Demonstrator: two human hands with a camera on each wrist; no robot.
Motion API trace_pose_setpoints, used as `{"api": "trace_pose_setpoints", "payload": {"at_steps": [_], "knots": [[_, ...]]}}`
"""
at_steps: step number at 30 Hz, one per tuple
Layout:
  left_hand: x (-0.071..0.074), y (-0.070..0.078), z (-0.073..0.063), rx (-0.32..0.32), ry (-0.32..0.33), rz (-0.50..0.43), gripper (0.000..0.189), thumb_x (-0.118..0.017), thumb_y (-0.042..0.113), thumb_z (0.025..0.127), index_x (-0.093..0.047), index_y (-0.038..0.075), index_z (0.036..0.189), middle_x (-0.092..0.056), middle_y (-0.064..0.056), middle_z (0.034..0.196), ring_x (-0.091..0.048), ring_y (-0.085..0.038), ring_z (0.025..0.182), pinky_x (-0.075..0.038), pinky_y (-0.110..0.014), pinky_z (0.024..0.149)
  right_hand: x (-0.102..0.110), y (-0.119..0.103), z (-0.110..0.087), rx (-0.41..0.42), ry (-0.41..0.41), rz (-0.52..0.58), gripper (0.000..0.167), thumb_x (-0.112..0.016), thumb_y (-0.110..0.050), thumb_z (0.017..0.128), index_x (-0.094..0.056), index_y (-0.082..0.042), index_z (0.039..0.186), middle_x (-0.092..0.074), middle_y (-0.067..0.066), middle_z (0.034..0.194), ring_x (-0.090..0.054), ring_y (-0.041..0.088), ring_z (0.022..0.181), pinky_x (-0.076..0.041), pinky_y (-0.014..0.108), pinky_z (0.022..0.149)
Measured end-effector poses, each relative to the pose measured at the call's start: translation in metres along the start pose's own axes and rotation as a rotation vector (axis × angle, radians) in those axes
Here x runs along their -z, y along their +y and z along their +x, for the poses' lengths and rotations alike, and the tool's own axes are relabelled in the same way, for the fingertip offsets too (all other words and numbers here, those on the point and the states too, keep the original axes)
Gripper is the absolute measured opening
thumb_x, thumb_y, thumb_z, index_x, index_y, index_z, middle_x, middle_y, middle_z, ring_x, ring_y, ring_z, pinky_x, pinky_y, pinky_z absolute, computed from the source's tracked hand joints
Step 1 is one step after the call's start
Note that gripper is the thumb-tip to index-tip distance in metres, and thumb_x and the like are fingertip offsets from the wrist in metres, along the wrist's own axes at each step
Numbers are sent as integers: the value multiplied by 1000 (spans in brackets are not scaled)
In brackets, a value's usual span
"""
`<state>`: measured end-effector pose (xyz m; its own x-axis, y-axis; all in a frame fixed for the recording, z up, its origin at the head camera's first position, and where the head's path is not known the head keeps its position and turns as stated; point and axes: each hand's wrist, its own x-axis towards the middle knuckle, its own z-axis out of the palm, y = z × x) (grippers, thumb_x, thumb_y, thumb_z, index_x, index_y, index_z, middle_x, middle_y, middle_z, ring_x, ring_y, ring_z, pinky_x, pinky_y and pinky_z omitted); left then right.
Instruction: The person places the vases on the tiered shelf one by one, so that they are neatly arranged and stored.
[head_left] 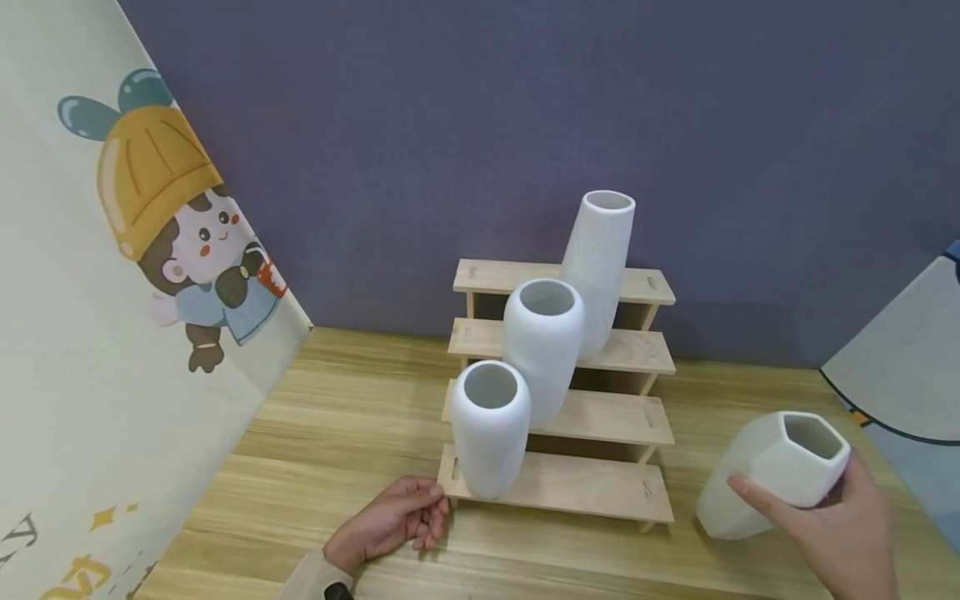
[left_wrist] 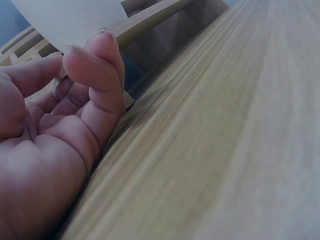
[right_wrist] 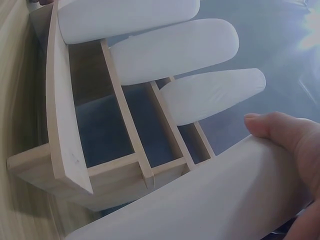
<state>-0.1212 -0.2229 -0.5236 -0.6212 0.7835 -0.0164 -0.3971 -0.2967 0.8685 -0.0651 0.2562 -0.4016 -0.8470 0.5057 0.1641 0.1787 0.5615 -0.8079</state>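
Note:
My right hand (head_left: 847,525) grips a white faceted vase (head_left: 757,475) near its angular mouth, thumb on the near side. This vase leans, mouth toward the right, to the right of a wooden stepped stand (head_left: 592,487). In the right wrist view its pale body crosses the lower part. My left hand (head_left: 397,517) holds the left end of the stand's lowest step, with thumb and fingertips at the corner. A short white vase (head_left: 489,442) stands on that step, a rounded vase (head_left: 543,350) on the second, and a tall tapered vase (head_left: 600,267) on the third.
The stand rests on a wood-grain table (head_left: 337,425), close to a dark blue-grey backdrop (head_left: 450,133). A pale panel with a cartoon figure (head_left: 217,250) rises at the left. Another light printed panel (head_left: 915,358) borders the right side.

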Motion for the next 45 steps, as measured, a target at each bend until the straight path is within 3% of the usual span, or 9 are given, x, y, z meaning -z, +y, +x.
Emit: {"api": "trace_pose_setpoints", "payload": {"at_steps": [7, 13, 20, 36, 45], "knots": [[-1, 2, 0, 4, 3, -4, 35, -29, 12, 111, -63, 9, 104, -71, 6, 84, -67, -2, 70, -51, -14, 55, 0, -6, -4, 37, 7, 14, 74, -95, -13, 65, -53, -27, 124, -53, -31, 93, -54, -14, 73, -47, 10, 56], [-3, 4, -1, 63, 51, 3, 30, -35, 20, 110, -62, 10, 101, -70, 7, 81, -66, -2, 68, -51, -13, 55, 0, -11, -8, 34, -11, 12, 73, -95, -12, 64, -54, -29, 122, -54, -31, 93, -54, -14, 74, -47, 10, 57], [-2, 2, 0, -6, -7, -5, 35, -29, 12, 110, -63, 10, 103, -71, 6, 83, -66, -2, 70, -51, -14, 56, -3, -19, -13, 54, -25, 34, 76, -95, -8, 62, -54, -30, 122, -55, -32, 94, -55, -14, 76, -47, 8, 59], [-3, 4, 0, -13, -24, -15, 35, -30, 13, 110, -64, 10, 104, -72, 7, 84, -67, -2, 71, -51, -13, 57, -3, -27, -18, 47, -51, 13, 79, -95, -11, 63, -51, -31, 125, -53, -33, 94, -55, -14, 74, -48, 12, 57], [-2, 2, 0, -10, -22, -19, 38, -27, 12, 111, -64, 10, 103, -72, 7, 84, -67, -2, 70, -51, -13, 57, 0, -31, -20, 97, -49, 12, 81, -96, -8, 61, -53, -30, 127, -54, -33, 95, -55, -13, 74, -48, 12, 56]]}}
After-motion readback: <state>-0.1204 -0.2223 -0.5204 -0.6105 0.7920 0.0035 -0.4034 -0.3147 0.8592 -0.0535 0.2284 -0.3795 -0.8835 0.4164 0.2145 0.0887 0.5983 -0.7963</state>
